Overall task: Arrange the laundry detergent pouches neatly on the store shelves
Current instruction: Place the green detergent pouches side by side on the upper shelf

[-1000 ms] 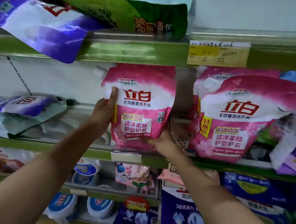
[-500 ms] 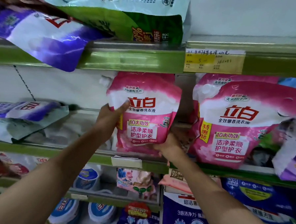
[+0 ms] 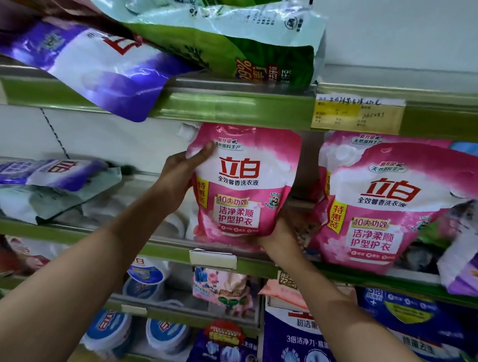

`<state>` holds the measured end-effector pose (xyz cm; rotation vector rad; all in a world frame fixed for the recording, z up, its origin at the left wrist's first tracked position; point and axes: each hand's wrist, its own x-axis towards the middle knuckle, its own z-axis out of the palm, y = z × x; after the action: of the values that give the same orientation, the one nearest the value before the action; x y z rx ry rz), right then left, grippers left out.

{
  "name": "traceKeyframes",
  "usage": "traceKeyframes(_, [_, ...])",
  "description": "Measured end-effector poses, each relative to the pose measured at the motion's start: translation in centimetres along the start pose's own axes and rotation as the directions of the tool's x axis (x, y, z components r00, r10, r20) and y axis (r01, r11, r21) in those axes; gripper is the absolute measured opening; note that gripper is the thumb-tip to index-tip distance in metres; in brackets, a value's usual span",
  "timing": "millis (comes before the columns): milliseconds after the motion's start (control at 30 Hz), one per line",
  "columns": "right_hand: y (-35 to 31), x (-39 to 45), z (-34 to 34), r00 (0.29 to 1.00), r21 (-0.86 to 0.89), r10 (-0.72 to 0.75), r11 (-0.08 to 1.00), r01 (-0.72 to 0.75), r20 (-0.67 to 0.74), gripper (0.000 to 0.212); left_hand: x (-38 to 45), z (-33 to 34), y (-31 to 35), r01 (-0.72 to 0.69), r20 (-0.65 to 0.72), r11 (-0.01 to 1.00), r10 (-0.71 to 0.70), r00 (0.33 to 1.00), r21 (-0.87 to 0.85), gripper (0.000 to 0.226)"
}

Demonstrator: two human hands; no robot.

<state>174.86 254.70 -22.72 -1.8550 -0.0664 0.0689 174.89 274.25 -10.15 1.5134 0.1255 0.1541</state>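
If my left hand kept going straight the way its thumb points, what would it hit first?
Your left hand already grips the pink pouch, with the thumb pointing up and right across its front. Beyond that, probably the green shelf edge above, though depth is unclear.

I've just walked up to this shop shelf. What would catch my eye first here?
Most likely the bright pink detergent pouch held upright at the middle shelf, the left hand gripping its upper left side and the right hand cupping its lower right corner. Just to its right stand more pink pouches of the same kind. Above, a purple pouch and a green pouch lie slumped over the top shelf's edge.
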Motion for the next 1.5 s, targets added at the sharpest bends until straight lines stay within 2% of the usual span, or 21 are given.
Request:
traceKeyframes(100, [-1.0, -2.3, -0.5, 0.997, -0.077, 0.03, 0.996, -0.036, -0.073, 0.089, -2.3, -0.5, 0.1, 0.013, -0.031, 0.999, -0.011, 0.999, 0.039, 0.039])
traceKeyframes(233, [-3.7, -5.3, -1.2, 0.985, -0.049, 0.132, 0.989, -0.138, -0.109, 0.071, -6.8, -1.4, -0.1, 0.039, -0.112, 0.999, -0.04, 0.993, -0.003, 0.055])
traceKeyframes(267, [-4.4, -6.0, -1.6, 0.986, -0.046, 0.116, 0.991, -0.122, -0.117, 0.067, -7.9, -1.5, 0.1, 0.055, -0.122, 0.998, -0.057, 0.991, -0.026, 0.056])
traceKeyframes(333, [-6.2, -7.8, -2.4, 0.989, -0.039, 0.077, 0.996, -0.083, -0.13, 0.058, -10.3, -1.5, 0.9, 0.088, -0.165, 0.995, -0.095, 0.982, -0.05, 0.04])
traceKeyframes(433, [-10.1, -11.1, -4.3, 0.998, 0.018, 0.002, 1.0, -0.001, -0.059, 0.047, -13.8, -1.2, 3.0, 0.068, -0.228, 0.995, -0.083, 0.97, -0.072, 0.025])
traceKeyframes(567, [-15.3, -15.9, -6.6, 0.984, 0.08, -0.176, 0.981, 0.177, -0.029, 0.035, -19.0, -0.4, 7.4, -0.039, -0.245, 0.997, 0.022, 0.969, -0.065, 0.015])
traceKeyframes(667, [-18.8, -18.9, -7.7, 0.964, 0.095, -0.266, 0.96, 0.264, 0.005, 0.031, -22.2, 0.1, 10.7, -0.123, -0.222, 0.991, 0.109, 0.969, -0.052, 0.015])
traceKeyframes(800, [-23.0, -20.8, -8.8, 0.93, 0.08, -0.367, 0.927, 0.365, 0.01, 0.03, -24.1, 0.6, 14.2, -0.173, -0.186, 0.982, 0.156, 0.97, -0.08, 0.007])
traceKeyframes(900, [-25.7, -20.3, -9.3, 0.908, 0.096, -0.418, 0.904, 0.417, -0.013, 0.029, -23.7, 1.0, 16.3, -0.191, -0.178, 0.973, 0.167, 0.97, -0.131, 0.006])
traceKeyframes(1067, [-30.2, -16.0, -11.1, 0.862, 0.128, -0.488, 0.854, 0.504, -0.138, 0.024, -19.2, 1.2, 20.0, -0.239, -0.197, 0.939, 0.193, 0.961, -0.248, 0.005])
traceKeyframes(1233, [-33.7, -8.6, -12.5, 0.837, 0.017, -0.496, 0.858, 0.513, -0.231, 0.028, -12.7, 1.0, 23.4, -0.286, -0.245, 0.892, 0.207, 0.947, -0.35, 0.006])
traceKeyframes(1333, [-35.2, -4.1, -12.1, 0.858, -0.126, -0.484, 0.874, 0.468, -0.173, 0.034, -9.1, 0.4, 24.9, -0.279, -0.252, 0.888, 0.194, 0.948, -0.366, 0.006])
traceKeyframes(1500, [-37.0, 2.5, -9.5, 0.907, -0.313, -0.421, 0.859, 0.405, 0.017, 0.055, -3.0, -1.7, 26.6, -0.236, -0.221, 0.918, 0.17, 0.96, -0.319, 0.011])
